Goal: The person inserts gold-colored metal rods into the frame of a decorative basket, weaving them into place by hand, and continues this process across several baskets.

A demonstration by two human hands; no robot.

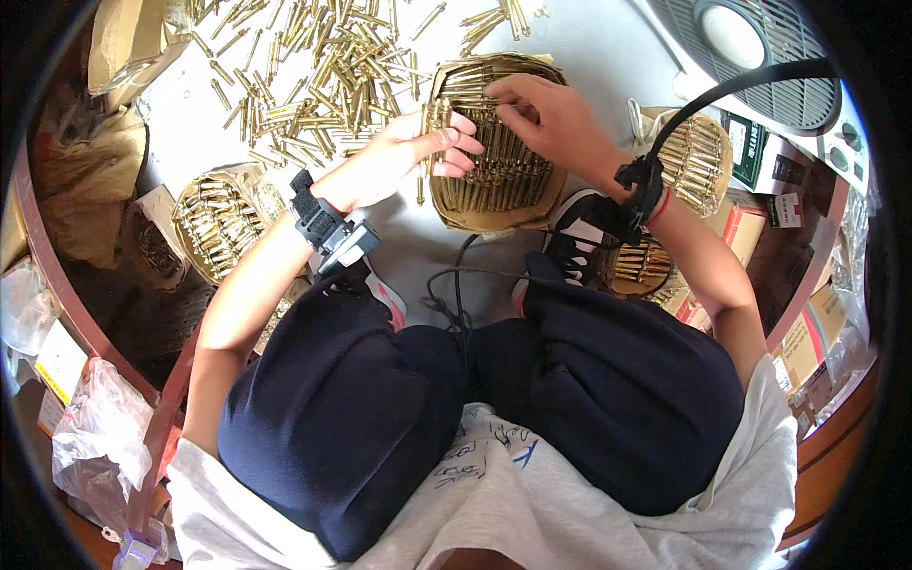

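Note:
My left hand [427, 146] holds a small bunch of brass-coloured anchor bolts [436, 117] upright between thumb and fingers, at the left rim of a cardboard box [491, 222]. Inside that box, more anchor bolts [491, 196] lie packed side by side in rows. Over its upper right part hovers my right hand [545, 117], thumb and forefinger apart just above the bolts. I see nothing between those fingertips; the other fingers are curled and partly hidden.
Loose bolts [335, 78] are heaped on the grey surface beyond my left hand. Filled boxes stand left [217, 228], right [691, 160] and by my right shoe [638, 267]. A fan [755, 64] sits upper right. A black cable [459, 285] runs between my feet.

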